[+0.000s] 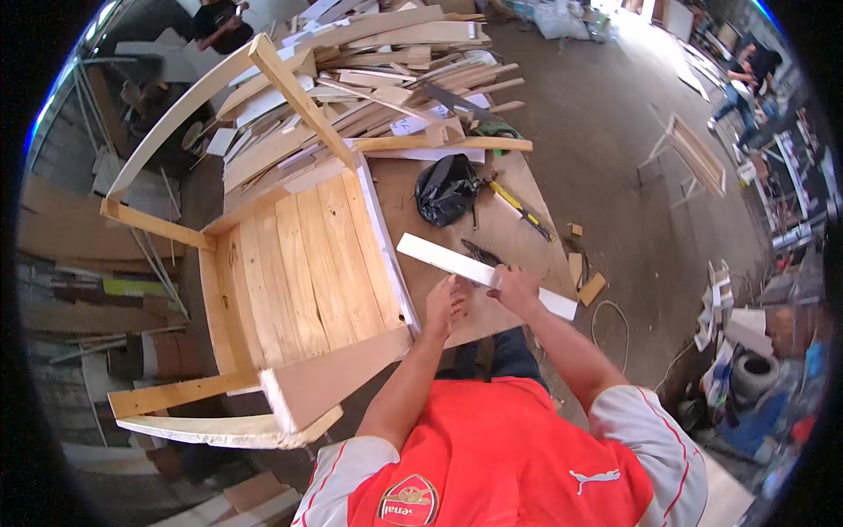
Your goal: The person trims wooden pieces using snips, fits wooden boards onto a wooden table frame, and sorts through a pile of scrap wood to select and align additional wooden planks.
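Note:
A long white strip [439,256] lies slantwise over the brown work table [518,189]. My right hand [516,292] is closed on the strip right of its middle. My left hand [445,305] is just below the strip, its fingers curled; whether it holds anything is too small to tell. Left of my hands stands a wooden frame [299,255] with a slatted panel and legs sticking out. A black plastic bag [448,189], a yellow-and-black tool [522,211] and a dark tool [481,253] lie beyond the strip.
Piled wood offcuts [378,79] rise behind the table. Wood blocks [592,288] and a cable [610,304] are at its right. A wooden rack [694,156] stands on the floor. One person [222,25] is at the upper left, another [740,92] at the upper right.

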`<state>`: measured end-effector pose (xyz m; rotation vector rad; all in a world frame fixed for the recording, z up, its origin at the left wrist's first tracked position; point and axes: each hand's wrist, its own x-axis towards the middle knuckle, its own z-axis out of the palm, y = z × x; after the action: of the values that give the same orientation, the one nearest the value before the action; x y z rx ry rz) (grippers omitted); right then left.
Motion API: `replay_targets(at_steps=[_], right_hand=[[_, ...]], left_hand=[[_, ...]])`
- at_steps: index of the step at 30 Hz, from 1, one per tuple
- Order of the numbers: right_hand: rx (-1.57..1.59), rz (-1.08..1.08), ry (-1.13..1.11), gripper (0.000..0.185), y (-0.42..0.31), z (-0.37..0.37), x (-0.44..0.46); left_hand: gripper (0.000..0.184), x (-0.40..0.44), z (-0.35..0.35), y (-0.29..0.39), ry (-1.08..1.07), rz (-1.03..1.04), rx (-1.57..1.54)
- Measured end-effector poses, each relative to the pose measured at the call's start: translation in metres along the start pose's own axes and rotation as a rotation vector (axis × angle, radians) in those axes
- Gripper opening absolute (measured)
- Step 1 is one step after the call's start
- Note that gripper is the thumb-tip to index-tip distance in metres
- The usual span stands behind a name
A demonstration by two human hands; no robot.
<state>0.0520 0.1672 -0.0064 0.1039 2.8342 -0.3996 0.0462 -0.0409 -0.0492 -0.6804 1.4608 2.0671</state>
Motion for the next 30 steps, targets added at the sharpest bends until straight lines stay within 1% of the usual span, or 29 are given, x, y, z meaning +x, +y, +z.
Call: replay_targets(at_steps=[2, 3, 4, 5, 6, 7, 8, 9, 10, 11, 13, 14, 15, 17, 18, 20, 22, 24, 25, 27, 28, 30], right_hand=[[-0.003, -0.056, 0.01, 0.058, 0.001, 0.013, 0.032], [-0.006, -0.088, 0.017, 0.057, 0.001, 0.014, 0.047], [0.001, -0.161, -0.011, 0.045, 0.0, 0.004, 0.056], [-0.031, -0.222, -0.002, 0.048, 0.007, 0.011, 0.073], [-0.06, -0.278, 0.008, 0.051, 0.013, 0.025, 0.091], [-0.084, -0.327, 0.012, 0.055, 0.02, 0.04, 0.105], [-0.102, -0.345, -0.009, 0.05, 0.024, 0.046, 0.119], [-0.049, -0.355, -0.035, 0.046, 0.026, 0.043, 0.131], [0.003, -0.36, -0.063, 0.042, 0.028, 0.04, 0.141], [0.054, -0.359, -0.093, 0.038, 0.034, 0.038, 0.149], [0.139, -0.483, -0.016, 0.034, 0.049, 0.023, 0.172], [0.183, -0.545, 0.024, 0.032, 0.055, 0.013, 0.186], [0.197, -0.645, 0.085, 0.033, 0.052, -0.032, 0.19], [0.2, -0.589, 0.112, 0.038, 0.055, -0.072, 0.234], [0.188, -0.434, 0.078, 0.042, 0.062, -0.064, 0.269], [0.012, -0.33, 0.379, 0.051, 0.078, -0.057, 0.33], [-0.05, -0.225, 0.482, 0.056, 0.09, -0.072, 0.37], [-0.027, -0.145, 0.367, 0.061, 0.107, -0.07, 0.394], [-0.017, -0.103, 0.311, 0.064, 0.109, -0.074, 0.401], [-0.074, -0.136, 0.176, 0.058, 0.114, -0.091, 0.398], [-0.102, -0.153, 0.108, 0.055, 0.114, -0.098, 0.392], [-0.126, -0.224, 0.101, 0.047, 0.12, -0.087, 0.385]], left_hand=[[0.058, 0.015, 0.003, 0.0, 0.087, 0.014, 0.028], [0.059, 0.021, 0.01, 0.002, 0.12, -0.012, 0.048], [0.06, 0.025, 0.018, 0.005, 0.152, -0.038, 0.068], [0.061, 0.034, 0.028, 0.011, 0.18, -0.061, 0.09], [0.052, 0.032, 0.05, 0.024, 0.241, -0.042, 0.031], [0.048, 0.046, 0.059, 0.026, 0.202, -0.042, -0.051], [0.044, 0.064, 0.065, 0.025, 0.161, -0.043, -0.132], [0.04, 0.077, 0.075, 0.028, 0.118, -0.043, -0.213], [0.031, 0.092, 0.087, 0.03, 0.235, -0.039, -0.179], [0.029, 0.104, 0.094, 0.031, 0.267, -0.002, -0.225], [0.023, 0.121, 0.111, 0.04, 0.328, 0.07, -0.315], [0.025, 0.122, 0.118, 0.048, 0.441, -0.062, -0.291], [0.026, 0.124, 0.122, 0.048, 0.467, -0.045, -0.26], [0.028, 0.128, 0.126, 0.044, 0.519, -0.009, -0.199], [0.024, 0.13, 0.126, 0.039, 0.495, 0.074, -0.218], [0.027, 0.142, 0.113, 0.016, 0.49, 0.179, -0.19], [0.031, 0.137, 0.115, 0.017, 0.507, 0.191, -0.187], [0.037, 0.125, 0.122, 0.024, 0.539, 0.108, -0.204], [0.04, 0.126, 0.12, 0.021, 0.531, 0.105, -0.216], [0.046, 0.127, 0.116, 0.016, 0.513, 0.093, -0.238], [0.045, 0.126, 0.12, 0.02, 0.537, 0.097, -0.232], [0.043, 0.118, 0.129, 0.025, 0.593, 0.098, -0.223]])
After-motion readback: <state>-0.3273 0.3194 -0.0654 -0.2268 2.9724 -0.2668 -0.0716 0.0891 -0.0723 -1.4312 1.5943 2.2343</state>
